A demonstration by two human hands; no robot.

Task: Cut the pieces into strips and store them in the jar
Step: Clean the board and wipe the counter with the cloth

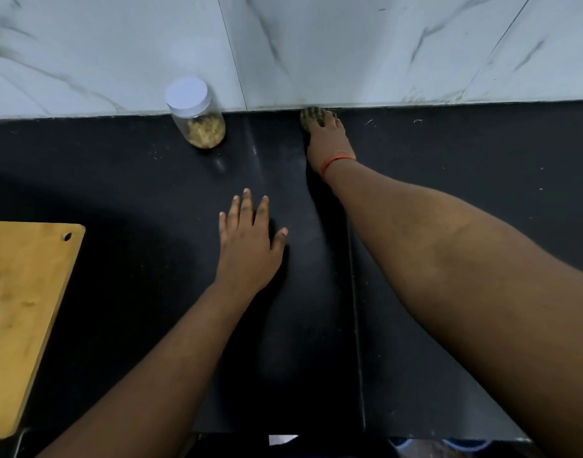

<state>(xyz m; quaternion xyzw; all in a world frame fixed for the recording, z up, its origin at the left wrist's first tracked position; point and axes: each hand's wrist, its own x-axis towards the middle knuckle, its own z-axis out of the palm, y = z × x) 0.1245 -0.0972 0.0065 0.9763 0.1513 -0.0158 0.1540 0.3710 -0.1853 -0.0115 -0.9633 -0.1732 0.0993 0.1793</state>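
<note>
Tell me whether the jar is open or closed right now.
Closed. The jar stands upright by the wall with its white lid seated on top; pale strips fill only its bottom part.

One view only, from a camera worn on the head, looking forward and steeply down over the black table [448, 166]. It faces the marble wall [349, 47], which fills the top of the frame behind the table. The table's near edge lies at the bottom, close under the camera, and both forearms reach in from there.
</note>
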